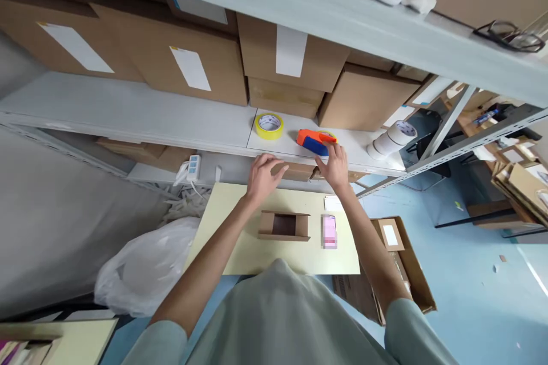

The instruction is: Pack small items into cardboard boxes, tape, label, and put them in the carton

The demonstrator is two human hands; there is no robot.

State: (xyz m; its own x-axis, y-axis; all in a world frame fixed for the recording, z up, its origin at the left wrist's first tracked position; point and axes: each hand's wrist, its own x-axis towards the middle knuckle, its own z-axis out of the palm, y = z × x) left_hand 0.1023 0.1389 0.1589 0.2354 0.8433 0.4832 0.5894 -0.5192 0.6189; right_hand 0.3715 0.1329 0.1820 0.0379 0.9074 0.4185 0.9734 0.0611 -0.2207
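My right hand (336, 168) is at the near right end of an orange and blue tape dispenser (311, 140) lying on the shelf. Its thumb and fingers are apart, with the fingertips over or against the dispenser; I cannot tell whether they touch. My left hand (263, 177) hovers over the far edge of the small table, holding nothing, fingers loosely bent and thumb apart. Below and between my forearms, a small brown cardboard box (266, 223) stands with its top open on the pale yellow table (240, 259). A phone with a pink screen (329, 231) lies right of the box.
On the shelf (171, 116) are a yellow tape roll (269, 126), stacked white rolls (391, 140) and large cartons (282, 57). A power strip (194, 168) hangs below it. A plastic bag (148, 268) lies left of the table, an open carton (417, 274) right. Glasses (509, 36) rest on the upper shelf.
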